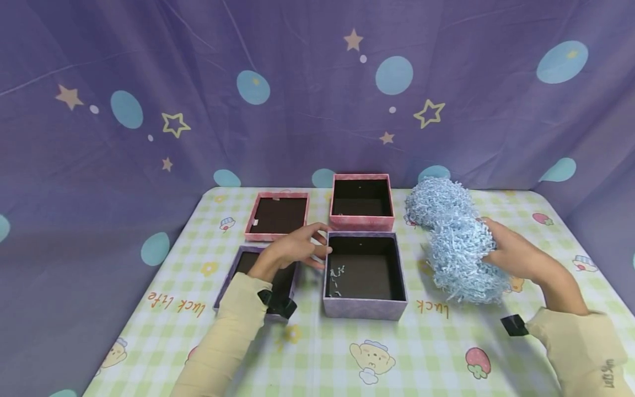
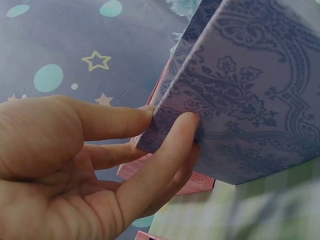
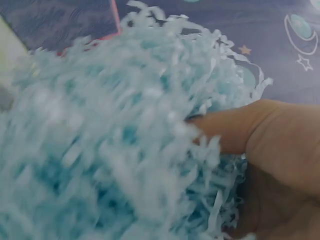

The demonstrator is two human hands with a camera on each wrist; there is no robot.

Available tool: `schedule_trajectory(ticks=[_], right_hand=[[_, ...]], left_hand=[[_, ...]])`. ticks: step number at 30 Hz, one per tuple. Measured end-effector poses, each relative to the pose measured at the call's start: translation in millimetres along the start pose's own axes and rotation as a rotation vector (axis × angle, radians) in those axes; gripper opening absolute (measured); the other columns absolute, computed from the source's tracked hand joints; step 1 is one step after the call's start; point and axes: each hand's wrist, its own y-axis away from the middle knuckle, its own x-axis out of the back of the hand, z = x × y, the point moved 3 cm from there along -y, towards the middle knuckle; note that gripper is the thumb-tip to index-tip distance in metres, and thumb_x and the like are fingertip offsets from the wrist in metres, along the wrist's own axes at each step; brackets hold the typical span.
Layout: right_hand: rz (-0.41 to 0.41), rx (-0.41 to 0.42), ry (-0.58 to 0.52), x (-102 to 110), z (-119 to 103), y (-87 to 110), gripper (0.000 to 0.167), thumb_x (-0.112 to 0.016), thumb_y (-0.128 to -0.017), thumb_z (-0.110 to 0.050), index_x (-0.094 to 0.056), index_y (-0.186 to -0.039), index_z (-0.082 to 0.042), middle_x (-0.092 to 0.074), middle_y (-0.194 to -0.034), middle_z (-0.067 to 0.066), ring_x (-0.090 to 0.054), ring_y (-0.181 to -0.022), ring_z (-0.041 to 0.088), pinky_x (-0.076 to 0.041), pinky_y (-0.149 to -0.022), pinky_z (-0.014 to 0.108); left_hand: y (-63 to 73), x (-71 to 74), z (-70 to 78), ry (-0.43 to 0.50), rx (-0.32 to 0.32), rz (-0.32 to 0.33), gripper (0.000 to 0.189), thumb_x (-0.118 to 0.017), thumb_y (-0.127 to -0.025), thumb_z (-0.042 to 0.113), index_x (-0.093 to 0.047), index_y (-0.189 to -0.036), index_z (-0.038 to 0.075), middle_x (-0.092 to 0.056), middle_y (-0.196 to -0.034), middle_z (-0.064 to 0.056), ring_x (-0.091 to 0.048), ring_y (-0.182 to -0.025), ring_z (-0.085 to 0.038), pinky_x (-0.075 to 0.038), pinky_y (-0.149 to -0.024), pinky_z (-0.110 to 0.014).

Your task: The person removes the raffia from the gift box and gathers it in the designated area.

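Note:
My left hand [image 1: 300, 246] grips the back left corner of a lavender box [image 1: 364, 309], with fingertips on its patterned outer wall [image 2: 240, 100]. The box stands upright without a lid, its dark inside showing a few pale blue shreds [image 1: 335, 278] on the left. On the right, my right hand [image 1: 516, 248] holds a big clump of light blue shredded paper [image 1: 461, 264]. Its thumb sinks into the shreds [image 3: 110, 125] in the right wrist view, and the other fingers are mostly hidden. A second mound of shredded paper [image 1: 439, 199] sits right behind that clump, overlapping it in the head view.
Behind the lavender box stands an open pink box [image 1: 362, 223]. A pink lid [image 1: 278, 237] lies to its left, dark inside up. Under my left forearm is a lavender lid [image 1: 230, 275], partly covered. The table has a green checked cloth [image 1: 307, 358]; a purple curtain [image 1: 307, 138] hangs behind.

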Motion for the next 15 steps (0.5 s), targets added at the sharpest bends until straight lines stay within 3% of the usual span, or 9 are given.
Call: schedule_trajectory(ticks=[2,6,10,12,15], right_hand=[[-0.012,-0.003,0.032,-2.7,4.5,-0.1,0.07,-0.057,-0.071,0.014,-0.034,-0.137,0.008,-0.042,-0.133,0.032,-0.038,-0.122,0.047,-0.036,-0.102,0.031],[-0.078,-0.079,0.109,-8.0,11.3,-1.2,0.07,-0.055,-0.072,0.014,-0.029,-0.137,0.016,-0.036,-0.131,0.041,-0.034,-0.121,0.056,-0.031,-0.096,0.067],[-0.135,-0.157,0.165,-13.2,17.1,-0.4,0.069,-0.053,-0.075,0.014,-0.025,-0.138,0.018,-0.03,-0.128,0.045,-0.035,-0.115,0.057,-0.039,-0.088,0.064],[-0.164,-0.193,0.157,-16.6,19.3,0.4,0.07,-0.051,-0.076,0.015,-0.023,-0.14,0.017,-0.026,-0.129,0.046,-0.037,-0.112,0.056,-0.043,-0.079,0.056],[-0.179,-0.208,0.15,-20.7,20.6,0.9,0.072,-0.05,-0.076,0.016,-0.022,-0.142,0.016,-0.022,-0.13,0.046,-0.037,-0.11,0.053,-0.041,-0.07,0.044]], left_hand=[[-0.7,0.3,-0.3,-0.003,0.001,0.001,0.053,-0.059,-0.092,0.002,-0.037,-0.14,0.007,-0.042,-0.118,-0.02,-0.061,-0.089,-0.026,-0.054,-0.085,-0.05],[-1.2,0.4,-0.8,-0.001,0.0,0.002,0.053,-0.059,-0.092,0.002,-0.037,-0.139,0.006,-0.042,-0.117,-0.019,-0.061,-0.088,-0.026,-0.054,-0.084,-0.05],[-0.8,-0.2,-0.4,0.002,-0.001,0.002,0.053,-0.058,-0.092,0.001,-0.036,-0.139,0.006,-0.041,-0.115,-0.019,-0.061,-0.086,-0.027,-0.055,-0.084,-0.05],[-0.8,-0.3,-0.6,0.004,-0.001,0.002,0.053,-0.058,-0.091,0.001,-0.036,-0.139,0.006,-0.041,-0.115,-0.018,-0.061,-0.085,-0.027,-0.055,-0.083,-0.05],[-0.5,-0.6,-0.5,0.001,0.0,0.002,0.053,-0.059,-0.091,0.002,-0.037,-0.139,0.006,-0.042,-0.116,-0.019,-0.061,-0.086,-0.026,-0.055,-0.084,-0.05]])
